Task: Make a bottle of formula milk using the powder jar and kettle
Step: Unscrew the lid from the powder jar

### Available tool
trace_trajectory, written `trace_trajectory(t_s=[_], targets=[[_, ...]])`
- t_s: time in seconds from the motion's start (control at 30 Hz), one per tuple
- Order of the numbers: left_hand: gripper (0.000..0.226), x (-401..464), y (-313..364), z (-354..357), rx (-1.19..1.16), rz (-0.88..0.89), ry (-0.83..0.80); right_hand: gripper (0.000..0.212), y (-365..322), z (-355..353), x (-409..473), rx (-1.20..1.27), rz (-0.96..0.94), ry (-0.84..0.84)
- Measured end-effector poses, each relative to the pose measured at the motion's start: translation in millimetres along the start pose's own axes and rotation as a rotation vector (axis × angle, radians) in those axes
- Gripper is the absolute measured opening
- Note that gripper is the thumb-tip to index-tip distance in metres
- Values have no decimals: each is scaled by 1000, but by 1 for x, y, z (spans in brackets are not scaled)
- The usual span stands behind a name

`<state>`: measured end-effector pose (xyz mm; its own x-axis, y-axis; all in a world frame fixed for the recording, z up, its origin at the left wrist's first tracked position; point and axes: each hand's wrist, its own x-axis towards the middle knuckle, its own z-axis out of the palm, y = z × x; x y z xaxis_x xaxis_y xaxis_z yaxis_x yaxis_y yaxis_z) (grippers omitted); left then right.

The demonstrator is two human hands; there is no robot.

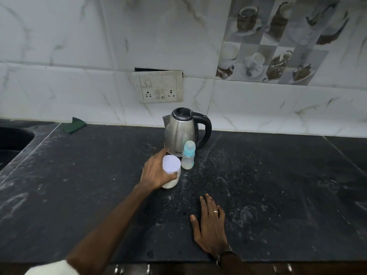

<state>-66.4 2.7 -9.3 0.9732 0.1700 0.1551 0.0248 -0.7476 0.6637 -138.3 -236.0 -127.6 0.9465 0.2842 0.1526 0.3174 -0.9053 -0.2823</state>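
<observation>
Fingers [207, 203] of the right hand [210, 229]: straight, spread flat on the dark stone counter [278, 195] near its front edge, holding nothing. Left hand [156, 171]: farther in, curled round the side of the powder jar [171, 171], thumb across its front. Jar: clear, white flat lid on, white powder low inside; judged light, rigid, smooth-walled, so best held at mid-body while the lid is turned. Baby bottle [188, 155]: just beside the jar, upright, pale blue cap on; likely light and easily tipped, hold at the waist. Kettle [182, 132]: directly behind, steel, lid down; possibly heavy, take by the black handle [206, 126].
</observation>
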Motion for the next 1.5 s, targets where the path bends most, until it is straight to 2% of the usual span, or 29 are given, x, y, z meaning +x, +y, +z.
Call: trace_trajectory(t_s=[0.17, 0.43, 0.77, 0.87, 1.03, 1.13, 1.3, 1.4, 1.5], targets=[[105, -58, -19, 4, -125, -41, 81, 66, 1, 1, 0, 13, -19, 9], [92, -105, -42, 12, -165, 13, 230, 62, 1, 1, -2, 19, -46, 29], [124, -114, -55, 21, -268, -155, 127, 58, -3, -5, -6, 38, -62, 35], [132, -115, -52, 21, -299, -205, 82, 55, -8, -10, -5, 95, -33, 83], [130, -117, -48, 25, -305, -240, 112, 48, -41, -30, 18, 226, -52, 195], [124, -119, -46, 23, -317, -248, 123, 54, -69, -51, 39, 253, -134, 131], [123, -121, -44, 19, -338, -250, 99, 74, -110, -77, 68, 152, -283, -123], [125, -119, -48, 18, -337, -243, 69, 78, -127, -81, 74, -29, -329, -132], [133, -118, -46, 17, -337, -252, 72, 86, -141, -80, 76, -153, -271, -74]])
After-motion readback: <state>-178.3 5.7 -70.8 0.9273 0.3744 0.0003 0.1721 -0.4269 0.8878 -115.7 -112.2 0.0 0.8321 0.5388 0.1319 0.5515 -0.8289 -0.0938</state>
